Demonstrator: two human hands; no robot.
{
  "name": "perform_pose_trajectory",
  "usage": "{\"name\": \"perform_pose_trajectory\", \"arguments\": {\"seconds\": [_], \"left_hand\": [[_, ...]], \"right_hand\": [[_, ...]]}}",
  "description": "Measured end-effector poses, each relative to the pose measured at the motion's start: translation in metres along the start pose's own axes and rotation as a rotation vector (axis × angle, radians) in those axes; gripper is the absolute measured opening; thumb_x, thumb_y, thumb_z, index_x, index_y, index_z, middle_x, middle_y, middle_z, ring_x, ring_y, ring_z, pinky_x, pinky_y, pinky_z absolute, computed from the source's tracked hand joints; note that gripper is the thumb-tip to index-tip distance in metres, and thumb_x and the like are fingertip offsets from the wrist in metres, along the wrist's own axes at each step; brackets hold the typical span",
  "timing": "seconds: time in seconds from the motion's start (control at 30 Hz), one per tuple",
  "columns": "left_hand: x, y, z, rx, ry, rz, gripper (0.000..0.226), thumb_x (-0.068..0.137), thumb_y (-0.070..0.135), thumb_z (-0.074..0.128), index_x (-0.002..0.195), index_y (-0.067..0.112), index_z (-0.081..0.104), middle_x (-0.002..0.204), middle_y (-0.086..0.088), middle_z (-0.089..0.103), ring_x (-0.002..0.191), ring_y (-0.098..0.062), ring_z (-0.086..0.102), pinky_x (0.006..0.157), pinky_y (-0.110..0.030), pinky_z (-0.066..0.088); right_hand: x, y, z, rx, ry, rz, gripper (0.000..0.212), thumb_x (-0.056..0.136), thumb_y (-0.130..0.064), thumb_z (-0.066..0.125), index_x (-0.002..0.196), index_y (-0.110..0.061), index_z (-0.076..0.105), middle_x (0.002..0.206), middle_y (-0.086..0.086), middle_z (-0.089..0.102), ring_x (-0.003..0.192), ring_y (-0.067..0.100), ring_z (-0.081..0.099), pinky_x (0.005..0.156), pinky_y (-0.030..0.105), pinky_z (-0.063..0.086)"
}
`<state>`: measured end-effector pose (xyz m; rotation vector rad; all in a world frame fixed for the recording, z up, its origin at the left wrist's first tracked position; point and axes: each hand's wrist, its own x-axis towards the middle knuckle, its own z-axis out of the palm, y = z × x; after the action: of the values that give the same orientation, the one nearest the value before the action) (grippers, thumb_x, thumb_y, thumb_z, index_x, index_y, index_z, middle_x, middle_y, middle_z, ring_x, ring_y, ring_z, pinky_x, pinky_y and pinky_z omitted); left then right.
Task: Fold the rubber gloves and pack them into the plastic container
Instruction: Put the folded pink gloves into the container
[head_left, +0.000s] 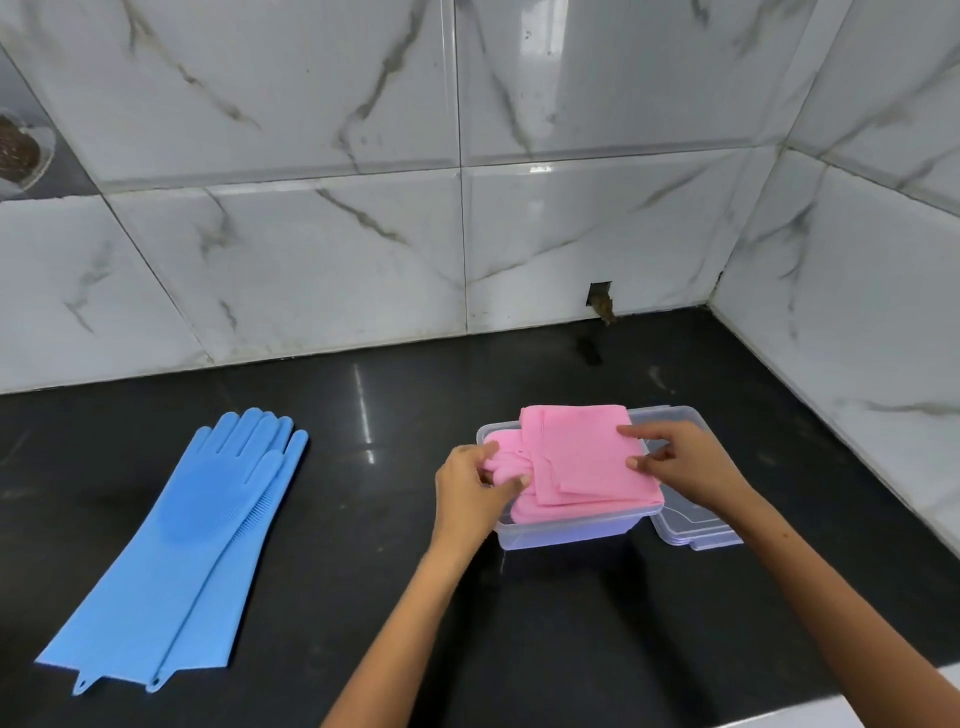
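Folded pink rubber gloves (582, 457) lie over the top of a clear plastic container (566, 532) on the black counter. My left hand (475, 488) pinches the pink finger end at the container's left side. My right hand (675, 462) grips the folded cuff end at the right, thumb on top. A pair of blue rubber gloves (192, 540) lies flat and stacked on the counter to the left, fingers pointing away from me.
The container's clear lid (691, 527) rests on the counter right behind and beside the container. White marble-look tiled walls enclose the back and right. A small hole in the back wall (600, 299) sits at counter level. A glass dish (21, 150) is at far left.
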<state>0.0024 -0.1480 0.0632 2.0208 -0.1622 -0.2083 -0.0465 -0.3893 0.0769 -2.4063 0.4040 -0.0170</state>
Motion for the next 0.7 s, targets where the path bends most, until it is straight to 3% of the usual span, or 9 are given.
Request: {"name": "perform_pose_trajectory", "arguments": {"seconds": [0.07,0.13,0.17,0.27,0.33,0.4,0.5,0.7], "left_hand": [[0.0,0.004,-0.001,0.287,0.031,0.079,0.051,0.081,0.033,0.071,0.125,0.012,0.058,0.133,-0.01,0.048,0.111,-0.022,0.053,0.087,-0.032,0.049],[0.003,0.01,-0.002,0.632,0.121,0.268,0.048,0.085,0.045,0.062,0.125,0.019,0.058,0.147,-0.01,0.034,0.129,-0.026,0.037,0.091,-0.037,0.047],[0.008,0.014,0.0,0.692,0.106,0.392,0.049,0.087,0.047,0.057,0.129,0.021,0.055,0.154,-0.009,0.025,0.136,-0.026,0.029,0.099,-0.037,0.043],[0.026,0.019,0.011,0.811,-0.29,0.697,0.056,0.096,0.042,0.042,0.146,0.019,0.03,0.16,-0.005,-0.002,0.147,-0.022,0.001,0.117,-0.034,0.005],[0.033,0.014,0.017,0.956,-0.522,0.689,0.061,0.099,0.041,0.035,0.15,0.015,0.014,0.159,-0.007,-0.01,0.146,-0.02,-0.011,0.118,-0.036,-0.003],[0.037,0.004,0.02,1.064,-0.616,0.616,0.064,0.1,0.042,0.031,0.15,0.014,0.004,0.159,-0.007,-0.012,0.146,-0.019,-0.014,0.119,-0.037,-0.002],[0.041,0.003,0.024,1.152,-0.685,0.544,0.066,0.099,0.044,0.029,0.15,0.018,-0.004,0.157,-0.006,-0.017,0.145,-0.018,-0.017,0.119,-0.039,-0.004],[0.044,0.005,0.034,1.245,-0.856,0.356,0.062,0.101,0.044,0.021,0.149,0.021,-0.011,0.156,-0.004,-0.021,0.145,-0.019,-0.016,0.118,-0.041,-0.005]], "right_hand": [[0.002,-0.001,0.001,-0.134,-0.023,-0.025,0.043,0.085,-0.016,0.066,0.127,-0.022,0.057,0.13,0.003,0.058,0.086,0.014,0.062,0.082,0.027,0.047],[0.004,-0.004,0.003,-0.289,-0.045,-0.074,0.046,0.086,-0.021,0.065,0.13,-0.023,0.054,0.134,0.005,0.054,0.097,0.017,0.06,0.09,0.03,0.047],[0.005,-0.004,0.003,-0.361,-0.052,-0.105,0.047,0.087,-0.023,0.064,0.132,-0.023,0.052,0.139,0.006,0.049,0.108,0.019,0.057,0.097,0.032,0.044],[0.007,-0.002,0.005,-0.572,-0.083,-0.271,0.055,0.089,-0.038,0.058,0.14,-0.026,0.041,0.158,0.004,0.015,0.142,0.023,0.025,0.115,0.039,0.025],[0.009,0.001,0.01,-0.677,-0.199,-0.374,0.061,0.093,-0.045,0.047,0.146,-0.027,0.024,0.159,-0.001,-0.004,0.147,0.018,0.004,0.118,0.04,0.006],[0.013,0.003,0.015,-0.75,-0.313,-0.392,0.064,0.095,-0.048,0.037,0.148,-0.028,0.006,0.155,-0.006,-0.015,0.146,0.014,-0.005,0.117,0.036,-0.005],[0.022,0.0,0.014,-0.839,-0.361,-0.428,0.068,0.095,-0.05,0.035,0.148,-0.028,-0.002,0.155,-0.006,-0.017,0.146,0.013,-0.008,0.117,0.035,-0.006],[0.031,-0.008,0.023,-0.935,-0.488,-0.401,0.068,0.094,-0.047,0.042,0.149,-0.029,0.006,0.158,-0.003,-0.009,0.146,0.016,-0.002,0.118,0.038,-0.001]]}}
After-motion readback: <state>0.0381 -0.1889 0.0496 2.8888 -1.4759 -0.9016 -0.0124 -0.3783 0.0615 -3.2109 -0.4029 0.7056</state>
